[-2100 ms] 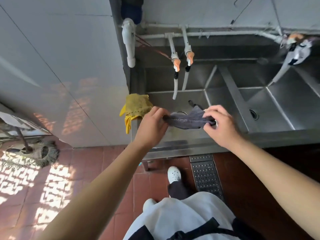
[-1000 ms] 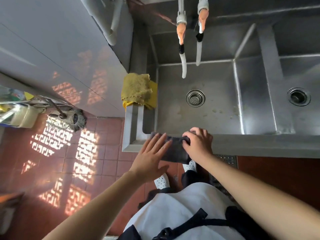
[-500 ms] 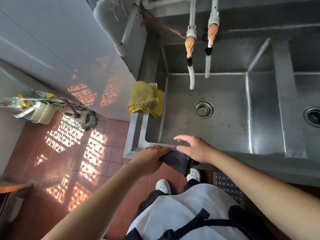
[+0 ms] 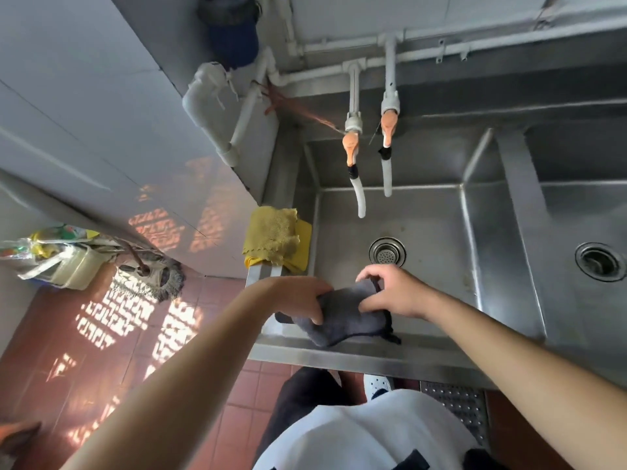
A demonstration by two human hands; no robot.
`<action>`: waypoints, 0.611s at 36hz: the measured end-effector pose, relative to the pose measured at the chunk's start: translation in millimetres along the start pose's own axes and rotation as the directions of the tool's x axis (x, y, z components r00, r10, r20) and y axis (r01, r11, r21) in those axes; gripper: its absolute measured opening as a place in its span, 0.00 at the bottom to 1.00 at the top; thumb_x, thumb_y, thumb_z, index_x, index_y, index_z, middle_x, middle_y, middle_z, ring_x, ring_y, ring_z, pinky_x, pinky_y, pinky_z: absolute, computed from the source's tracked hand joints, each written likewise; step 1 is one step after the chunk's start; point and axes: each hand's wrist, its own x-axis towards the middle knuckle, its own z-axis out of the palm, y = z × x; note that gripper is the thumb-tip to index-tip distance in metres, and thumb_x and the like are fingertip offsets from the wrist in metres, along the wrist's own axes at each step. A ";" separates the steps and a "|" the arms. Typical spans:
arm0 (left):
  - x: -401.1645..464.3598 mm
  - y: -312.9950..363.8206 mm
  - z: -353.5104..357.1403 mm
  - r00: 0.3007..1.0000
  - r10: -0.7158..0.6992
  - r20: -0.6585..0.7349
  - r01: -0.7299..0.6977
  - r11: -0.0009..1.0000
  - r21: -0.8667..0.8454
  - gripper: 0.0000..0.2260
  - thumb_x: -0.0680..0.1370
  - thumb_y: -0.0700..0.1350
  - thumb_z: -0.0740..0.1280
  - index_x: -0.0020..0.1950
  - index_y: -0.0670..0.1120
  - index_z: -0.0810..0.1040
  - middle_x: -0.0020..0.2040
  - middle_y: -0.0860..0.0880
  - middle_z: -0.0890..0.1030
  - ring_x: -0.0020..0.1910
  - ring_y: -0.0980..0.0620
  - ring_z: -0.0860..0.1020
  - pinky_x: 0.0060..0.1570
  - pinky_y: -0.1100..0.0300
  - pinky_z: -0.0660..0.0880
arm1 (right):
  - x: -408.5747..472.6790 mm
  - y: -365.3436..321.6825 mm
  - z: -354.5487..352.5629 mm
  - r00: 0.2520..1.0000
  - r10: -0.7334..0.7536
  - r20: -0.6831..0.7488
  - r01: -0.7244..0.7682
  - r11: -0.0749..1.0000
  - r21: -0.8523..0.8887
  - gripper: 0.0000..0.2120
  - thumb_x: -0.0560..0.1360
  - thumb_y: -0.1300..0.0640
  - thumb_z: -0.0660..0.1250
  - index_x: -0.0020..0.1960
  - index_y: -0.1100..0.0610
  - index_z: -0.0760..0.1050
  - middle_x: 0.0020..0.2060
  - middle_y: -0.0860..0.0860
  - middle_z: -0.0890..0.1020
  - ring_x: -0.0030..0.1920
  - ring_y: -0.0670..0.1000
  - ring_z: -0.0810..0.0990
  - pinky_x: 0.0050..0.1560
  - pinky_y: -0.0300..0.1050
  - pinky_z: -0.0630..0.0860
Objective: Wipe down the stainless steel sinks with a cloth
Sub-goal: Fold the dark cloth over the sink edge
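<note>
Grey cloth (image 4: pixel 342 320), one, gripped by two hands over two sinks (image 4: pixel 434 232).

The floor (image 4: pixel 112 334) has red tiles, and spots of sun lie on it. A mop (image 4: pixel 149 279) rests on the floor by the grey wall (image 4: pixel 84 113). Left of the mop sits a pale tub (image 4: pixel 68 266) with bags in it. White pipes (image 4: pixel 234 103) run down the wall, up and right of the mop.
</note>
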 end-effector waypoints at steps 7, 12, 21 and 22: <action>47.5 5.7 -0.9 0.984 0.096 0.151 0.029 0.749 -0.662 0.25 0.72 0.47 0.77 0.67 0.48 0.75 0.59 0.51 0.83 0.58 0.51 0.81 0.60 0.53 0.78 | 4.8 25.1 -22.7 0.989 -0.004 -0.148 0.025 0.990 0.141 0.21 0.66 0.69 0.77 0.57 0.56 0.81 0.48 0.44 0.84 0.47 0.33 0.80 0.49 0.25 0.71; 98.4 5.2 -4.0 0.973 0.197 0.121 -0.057 0.710 -0.702 0.20 0.76 0.38 0.72 0.68 0.41 0.76 0.63 0.44 0.81 0.63 0.46 0.79 0.67 0.51 0.73 | 29.4 45.9 -27.2 0.919 0.135 -0.371 -0.065 0.979 0.194 0.24 0.64 0.65 0.79 0.55 0.51 0.78 0.50 0.44 0.83 0.52 0.40 0.81 0.53 0.34 0.73; 214.8 -40.3 -27.7 0.987 -0.124 0.101 0.150 0.492 -0.858 0.15 0.75 0.36 0.69 0.62 0.38 0.80 0.58 0.38 0.82 0.59 0.38 0.80 0.64 0.39 0.74 | 84.4 109.1 -22.2 0.722 0.464 -0.513 -0.376 0.886 0.273 0.19 0.75 0.51 0.73 0.64 0.52 0.75 0.63 0.52 0.79 0.54 0.51 0.80 0.49 0.43 0.73; 232.1 -47.7 -33.7 0.974 -0.204 0.096 0.174 0.413 -0.894 0.13 0.75 0.36 0.69 0.60 0.36 0.80 0.57 0.36 0.81 0.57 0.37 0.80 0.63 0.37 0.74 | 89.1 119.9 -20.0 0.713 0.501 -0.491 -0.415 0.865 0.281 0.20 0.75 0.51 0.73 0.65 0.52 0.75 0.62 0.52 0.79 0.51 0.51 0.80 0.48 0.42 0.72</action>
